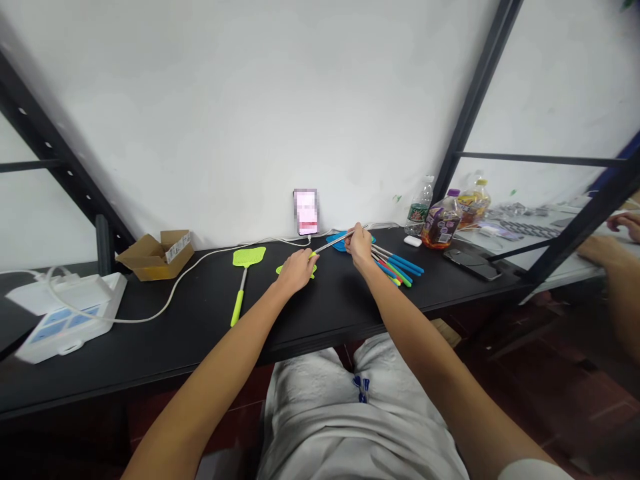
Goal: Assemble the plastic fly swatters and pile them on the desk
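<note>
My left hand is closed on the green head of a fly swatter lying on the black table. My right hand pinches that swatter's thin metal rod, which runs between the two hands. Under and to the right of my right hand lies a pile of several swatters with blue, green and red handles and a blue head. A separate green swatter lies flat to the left of my left hand.
A phone leans against the wall, its white cable running left to a power strip. An open cardboard box sits at left. Bottles, a white earbud case and a dark phone stand right. Another person's arm shows at far right.
</note>
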Action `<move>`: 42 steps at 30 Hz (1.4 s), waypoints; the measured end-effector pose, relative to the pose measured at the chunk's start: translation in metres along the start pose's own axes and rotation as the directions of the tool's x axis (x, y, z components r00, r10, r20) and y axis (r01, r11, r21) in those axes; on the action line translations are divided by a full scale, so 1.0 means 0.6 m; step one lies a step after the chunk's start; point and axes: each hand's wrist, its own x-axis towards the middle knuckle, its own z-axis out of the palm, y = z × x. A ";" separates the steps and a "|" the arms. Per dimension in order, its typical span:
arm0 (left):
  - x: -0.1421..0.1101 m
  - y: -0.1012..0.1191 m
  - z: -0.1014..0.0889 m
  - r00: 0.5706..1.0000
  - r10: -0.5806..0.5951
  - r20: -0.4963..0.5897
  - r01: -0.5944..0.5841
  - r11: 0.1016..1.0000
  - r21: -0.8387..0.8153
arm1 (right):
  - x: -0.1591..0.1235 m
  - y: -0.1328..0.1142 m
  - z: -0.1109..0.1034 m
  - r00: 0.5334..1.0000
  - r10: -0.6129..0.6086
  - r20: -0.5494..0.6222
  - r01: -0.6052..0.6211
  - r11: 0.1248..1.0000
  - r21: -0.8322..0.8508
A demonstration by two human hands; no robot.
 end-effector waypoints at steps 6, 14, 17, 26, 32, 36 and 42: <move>0.000 0.000 0.000 1.000 -0.004 -0.030 0.003 1.000 -0.027 | -0.008 -0.003 0.002 0.997 0.072 -0.002 -0.070 0.979 0.189; -0.002 0.002 -0.003 0.999 -0.026 -0.026 0.026 1.000 0.007 | -0.011 0.000 0.005 0.996 0.056 0.069 -0.078 0.926 0.370; -0.004 0.005 -0.003 1.000 -0.016 -0.009 0.017 1.000 0.022 | -0.025 -0.004 0.016 0.976 0.016 0.217 -0.085 0.947 0.311; -0.005 0.007 -0.002 0.988 -0.094 -0.119 0.094 0.996 -0.005 | -0.040 0.024 0.043 0.881 -0.093 0.464 0.082 0.996 0.044; 0.001 0.001 -0.006 0.940 -0.261 -0.219 0.255 0.965 -0.055 | -0.064 0.028 0.065 0.866 -0.116 0.486 0.402 0.740 -0.539; 0.001 0.000 -0.006 0.930 -0.291 -0.224 0.283 0.957 -0.066 | -0.085 0.017 0.080 0.859 -0.108 0.500 0.468 0.561 -0.683; 0.003 -0.004 -0.001 0.940 -0.265 -0.212 0.262 0.964 -0.045 | -0.055 0.028 0.075 0.818 -0.025 0.574 0.430 0.688 -0.584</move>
